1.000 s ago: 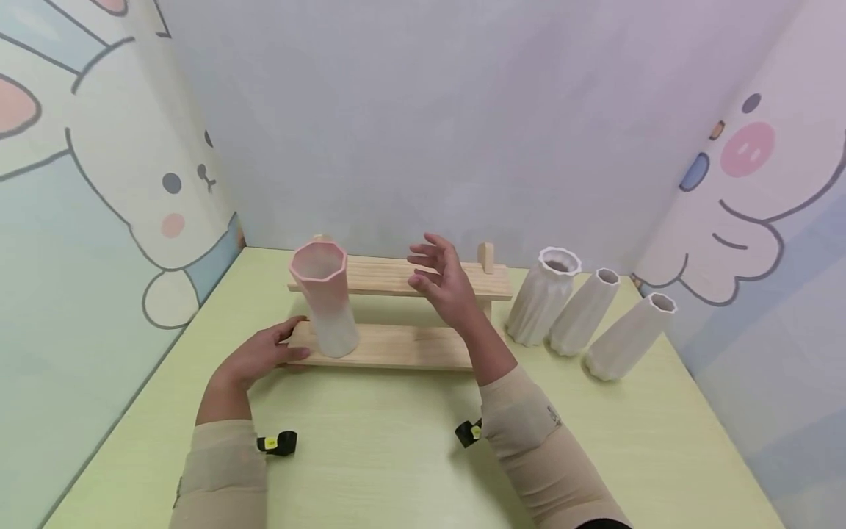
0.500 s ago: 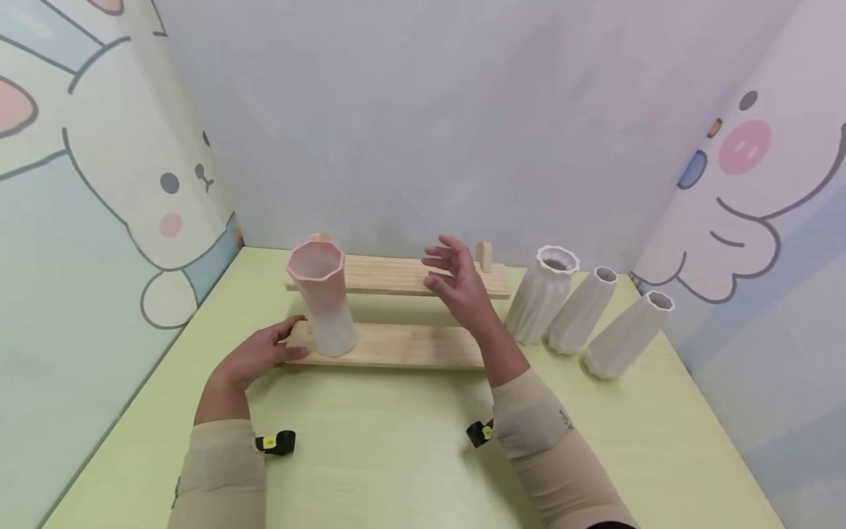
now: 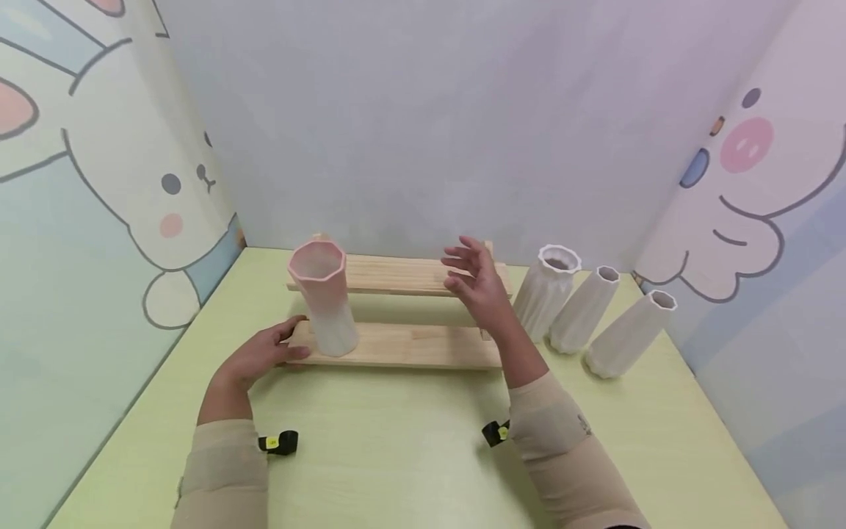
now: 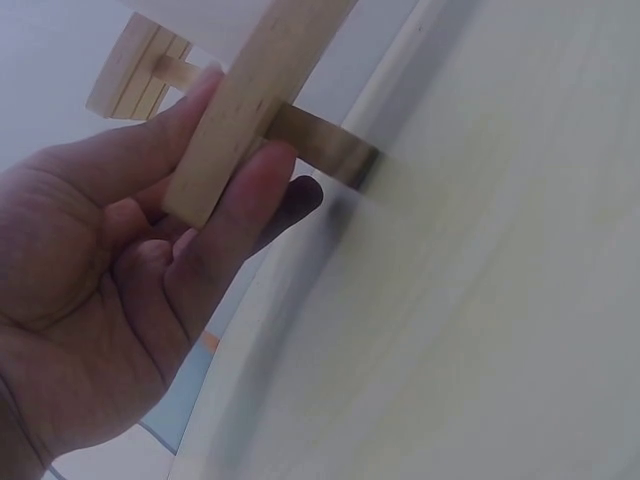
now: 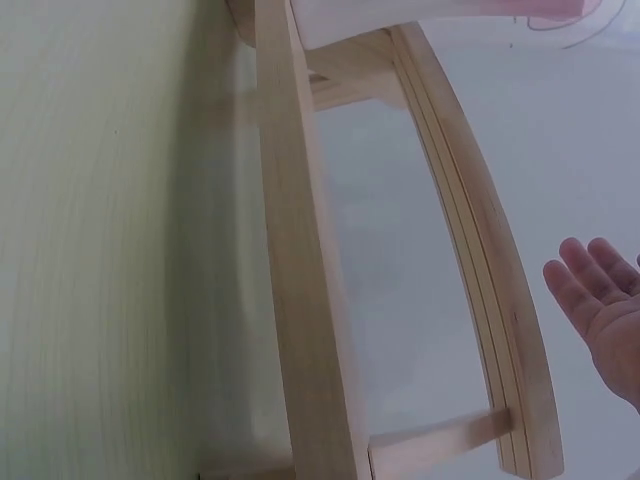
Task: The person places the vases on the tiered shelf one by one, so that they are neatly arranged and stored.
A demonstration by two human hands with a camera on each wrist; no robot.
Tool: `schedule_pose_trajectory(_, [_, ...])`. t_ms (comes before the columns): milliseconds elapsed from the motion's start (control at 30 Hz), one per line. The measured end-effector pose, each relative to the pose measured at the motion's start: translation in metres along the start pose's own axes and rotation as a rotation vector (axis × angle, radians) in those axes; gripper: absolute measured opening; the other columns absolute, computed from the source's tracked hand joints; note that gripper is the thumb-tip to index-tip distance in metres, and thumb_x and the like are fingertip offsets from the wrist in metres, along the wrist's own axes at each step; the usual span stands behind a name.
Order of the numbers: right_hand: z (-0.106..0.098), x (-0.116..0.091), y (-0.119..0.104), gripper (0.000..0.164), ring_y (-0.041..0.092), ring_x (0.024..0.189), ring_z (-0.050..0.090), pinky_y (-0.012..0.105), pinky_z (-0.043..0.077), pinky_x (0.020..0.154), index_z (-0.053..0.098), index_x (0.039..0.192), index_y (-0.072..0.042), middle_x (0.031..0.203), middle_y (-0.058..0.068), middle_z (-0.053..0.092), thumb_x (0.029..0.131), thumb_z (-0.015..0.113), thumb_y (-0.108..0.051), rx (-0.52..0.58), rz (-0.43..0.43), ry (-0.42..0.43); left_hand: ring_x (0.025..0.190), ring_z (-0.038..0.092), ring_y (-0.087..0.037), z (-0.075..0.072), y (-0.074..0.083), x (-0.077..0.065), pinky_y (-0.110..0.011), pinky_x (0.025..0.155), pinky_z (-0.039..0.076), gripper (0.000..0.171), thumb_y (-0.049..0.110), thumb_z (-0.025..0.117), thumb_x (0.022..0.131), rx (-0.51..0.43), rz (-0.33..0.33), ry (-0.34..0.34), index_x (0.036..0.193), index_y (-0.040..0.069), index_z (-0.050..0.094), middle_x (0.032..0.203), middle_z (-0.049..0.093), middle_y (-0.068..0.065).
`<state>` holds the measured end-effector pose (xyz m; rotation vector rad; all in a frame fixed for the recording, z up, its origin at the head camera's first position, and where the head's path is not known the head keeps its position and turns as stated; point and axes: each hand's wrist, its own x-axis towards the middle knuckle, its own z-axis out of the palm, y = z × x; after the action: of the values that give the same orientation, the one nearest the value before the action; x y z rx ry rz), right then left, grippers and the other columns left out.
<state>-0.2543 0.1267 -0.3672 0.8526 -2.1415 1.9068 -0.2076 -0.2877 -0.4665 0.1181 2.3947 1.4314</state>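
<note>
A two-tier wooden shelf (image 3: 429, 345) stands on the table near the back wall. My left hand (image 3: 264, 354) pinches the left end of its lower board, thumb on one face and fingers on the other, as the left wrist view shows. On that board, close to this hand, a pink-and-white vase (image 3: 330, 308) stands upright. My right hand (image 3: 481, 283) hovers over the right part of the shelf with fingers spread loosely and nothing in them. In the right wrist view its fingers (image 5: 590, 275) show beyond the upper board (image 5: 470, 220).
To the right of the shelf stand three white vases: a ribbed one with a scalloped rim (image 3: 548, 294), a narrow one (image 3: 584, 312) and another narrow one (image 3: 628, 338). Walls with cartoon animals border the green table (image 3: 390, 455) at the back and sides.
My right hand has moved to the right above the shelf, toward the white vases. The left hand keeps its grip on the board, and the pink-and-white vase stays in place.
</note>
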Motion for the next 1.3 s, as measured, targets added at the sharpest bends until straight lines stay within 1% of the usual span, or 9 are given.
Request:
schedule_pose_trajectory(167, [-0.010,-0.007,-0.011,0.070,0.047,0.129,0.046,0.042,0.047,0.104,0.018,0.149,0.004,0.142,0.031,0.042,0.097,0.060,-0.014,-0.021,0.027,0.041,0.129,0.051,-0.032,0.000,0.002,0.000,-0.057,0.110,0.036,0.092,0.048,0.072,0.086,0.005,-0.008,0.002,0.158,0.025,0.020,0.162,0.022,-0.015])
schedule_pose_trajectory(267, [-0.014,-0.007,-0.011,0.066,0.046,0.131,0.045,0.030,0.048,0.102,0.016,0.150,0.005,0.144,0.031,0.040,0.097,0.056,-0.002,-0.037,0.048,0.026,0.130,0.051,-0.031,-0.001,0.000,0.000,-0.054,0.107,0.041,0.092,0.046,0.072,0.087,0.005,-0.001,0.007,0.158,0.023,0.020,0.161,0.024,-0.015])
schedule_pose_trajectory(333, [-0.017,-0.008,-0.006,0.066,0.045,0.131,0.046,0.027,0.048,0.101,0.017,0.150,0.002,0.144,0.030,0.041,0.097,0.055,0.001,-0.037,0.053,0.031,0.131,0.049,-0.032,0.000,-0.001,0.001,-0.053,0.107,0.042,0.091,0.046,0.071,0.087,-0.004,0.002,0.001,0.158,0.022,0.019,0.161,0.023,-0.015])
schedule_pose_trajectory(500, [-0.029,-0.012,0.006,0.066,0.040,0.130,0.049,0.024,0.048,0.099,0.021,0.150,-0.005,0.143,0.024,0.045,0.096,0.059,-0.006,-0.028,0.049,0.069,0.134,0.046,-0.035,0.001,-0.003,0.002,-0.059,0.111,0.034,0.096,0.050,0.072,0.085,-0.001,-0.022,-0.006,0.159,0.022,0.017,0.163,0.017,-0.015])
schedule_pose_trajectory(600, [-0.034,-0.013,0.007,0.066,0.040,0.129,0.050,0.022,0.048,0.098,0.022,0.150,-0.005,0.141,0.024,0.046,0.096,0.060,-0.007,-0.026,0.034,0.088,0.135,0.045,-0.036,0.001,-0.002,0.001,-0.061,0.112,0.030,0.099,0.052,0.073,0.083,0.010,-0.042,0.003,0.159,0.023,0.017,0.163,0.017,-0.014])
schedule_pose_trajectory(733, [-0.038,-0.014,0.007,0.066,0.041,0.128,0.050,0.023,0.048,0.099,0.023,0.150,-0.004,0.141,0.026,0.045,0.096,0.061,-0.011,-0.023,0.014,0.089,0.135,0.044,-0.037,0.000,0.000,0.001,-0.061,0.111,0.031,0.098,0.052,0.072,0.084,0.023,-0.034,0.008,0.159,0.022,0.017,0.162,0.020,-0.015])
schedule_pose_trajectory(900, [-0.044,-0.018,0.006,0.075,0.042,0.128,0.049,0.023,0.048,0.099,0.024,0.150,-0.008,0.140,0.026,0.046,0.092,0.066,-0.030,-0.020,0.006,0.107,0.133,0.047,-0.034,0.000,-0.001,0.002,-0.059,0.111,0.034,0.097,0.051,0.071,0.085,0.021,-0.027,0.001,0.159,0.023,0.015,0.161,0.024,-0.014])
schedule_pose_trajectory(1133, [-0.056,-0.024,0.002,0.083,0.043,0.127,0.050,0.043,0.046,0.104,0.024,0.149,-0.005,0.139,0.025,0.048,0.087,0.068,-0.038,-0.043,-0.026,0.119,0.134,0.046,-0.034,-0.001,-0.002,0.002,-0.059,0.111,0.034,0.095,0.049,0.071,0.086,0.013,-0.015,0.004,0.159,0.024,0.016,0.161,0.024,-0.013])
schedule_pose_trajectory(1300, [-0.067,-0.026,-0.004,0.081,0.043,0.127,0.049,0.036,0.047,0.105,0.024,0.149,-0.005,0.140,0.025,0.046,0.089,0.069,-0.035,-0.045,-0.048,0.137,0.134,0.045,-0.036,-0.001,-0.001,0.003,-0.060,0.111,0.034,0.096,0.050,0.071,0.086,0.028,-0.014,0.006,0.159,0.022,0.015,0.161,0.023,-0.015])
